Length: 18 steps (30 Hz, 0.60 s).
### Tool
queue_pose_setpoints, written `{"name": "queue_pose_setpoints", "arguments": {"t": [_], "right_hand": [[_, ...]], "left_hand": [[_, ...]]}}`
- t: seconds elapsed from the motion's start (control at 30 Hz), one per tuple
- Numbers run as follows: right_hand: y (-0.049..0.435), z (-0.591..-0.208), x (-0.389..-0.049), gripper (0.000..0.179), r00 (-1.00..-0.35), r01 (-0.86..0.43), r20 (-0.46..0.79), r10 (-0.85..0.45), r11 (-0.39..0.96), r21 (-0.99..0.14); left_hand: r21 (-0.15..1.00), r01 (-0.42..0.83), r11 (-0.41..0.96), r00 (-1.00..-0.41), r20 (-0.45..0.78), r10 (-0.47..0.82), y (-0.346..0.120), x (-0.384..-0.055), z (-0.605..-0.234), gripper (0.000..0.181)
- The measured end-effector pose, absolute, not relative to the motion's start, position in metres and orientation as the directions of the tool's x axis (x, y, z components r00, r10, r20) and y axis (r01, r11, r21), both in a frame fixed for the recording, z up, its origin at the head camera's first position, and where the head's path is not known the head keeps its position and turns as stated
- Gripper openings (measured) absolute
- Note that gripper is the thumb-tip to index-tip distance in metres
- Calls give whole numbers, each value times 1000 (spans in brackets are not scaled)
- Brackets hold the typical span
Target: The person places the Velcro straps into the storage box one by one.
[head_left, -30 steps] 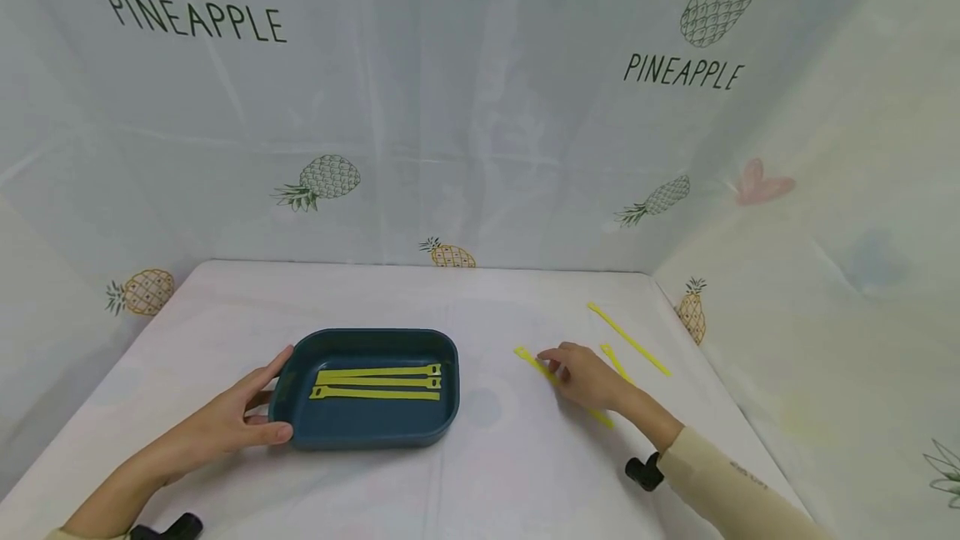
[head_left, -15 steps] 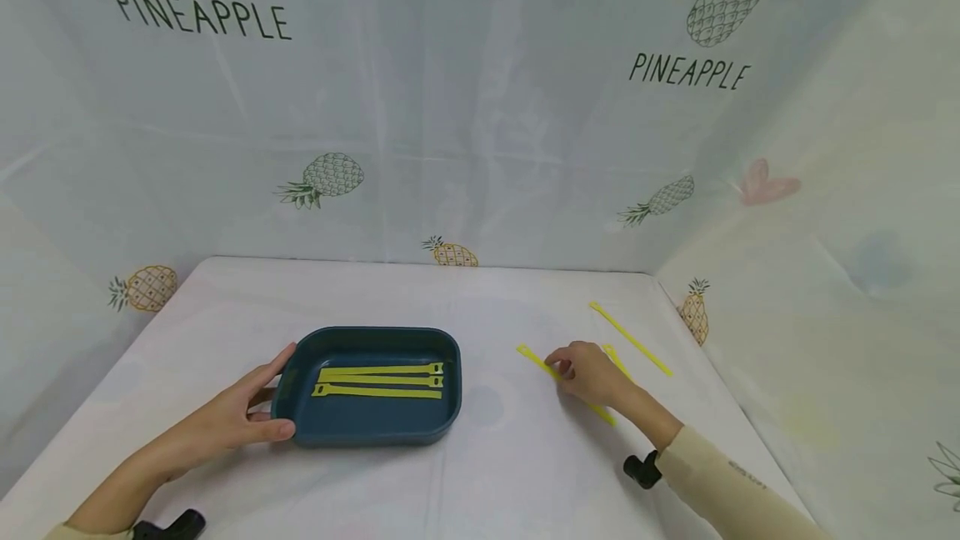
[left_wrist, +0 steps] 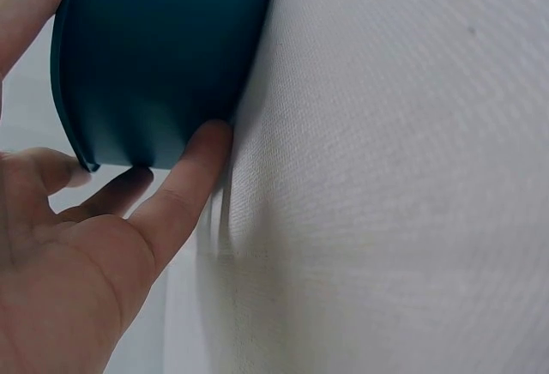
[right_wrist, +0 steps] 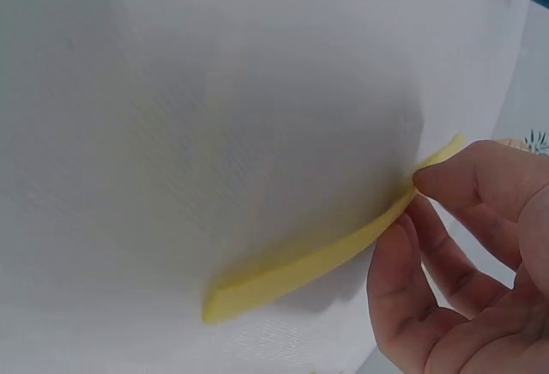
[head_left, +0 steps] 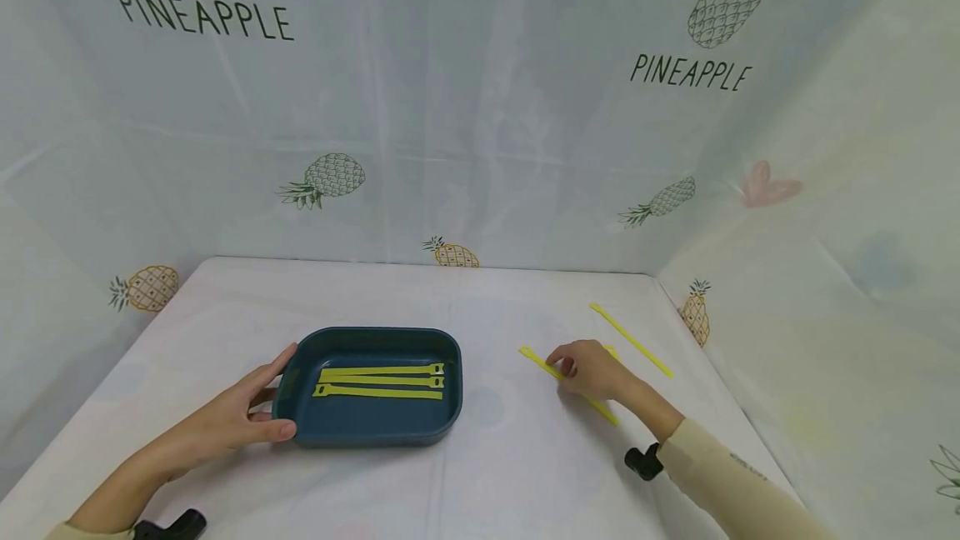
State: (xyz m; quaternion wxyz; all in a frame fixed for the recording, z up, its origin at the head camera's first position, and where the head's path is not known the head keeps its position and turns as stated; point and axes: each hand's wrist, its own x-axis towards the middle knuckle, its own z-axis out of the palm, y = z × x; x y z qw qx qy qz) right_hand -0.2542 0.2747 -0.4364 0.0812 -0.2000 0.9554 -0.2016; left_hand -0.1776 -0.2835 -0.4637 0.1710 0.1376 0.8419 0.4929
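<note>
A dark teal tray (head_left: 367, 425) sits left of centre, with several yellow cable ties (head_left: 378, 394) lying flat inside. My left hand (head_left: 213, 419) holds the tray's left end, thumb near the front corner and index finger at the back one; the left wrist view has fingertips against the teal wall (left_wrist: 154, 57). Over on the right, my right hand (head_left: 592, 369) pinches a slanting yellow cable tie (head_left: 534, 357) near its middle. Seen from the right wrist, thumb and fingers hold this slightly bent cable tie (right_wrist: 300, 267), its long end close to the cloth.
Another yellow cable tie (head_left: 633, 340) lies behind the right hand, and one more cable tie (head_left: 612, 352) is mostly hidden by that hand. White cloth (head_left: 487, 482) covers the table. A pineapple-printed curtain (head_left: 480, 107) stands behind and at both sides.
The view has shifted slightly. My right hand has moved a little and now covers more of the cable tie behind it. The left hand and tray keep their places.
</note>
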Motion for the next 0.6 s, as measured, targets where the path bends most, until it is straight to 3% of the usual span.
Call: {"name": "queue_pose_setpoints", "arguments": {"t": [0.6], "right_hand": [[277, -433, -261, 33, -874, -419, -52, -484, 802, -425]], "left_hand": [[883, 60, 466, -904, -150, 400, -283, -178, -463, 105]]}}
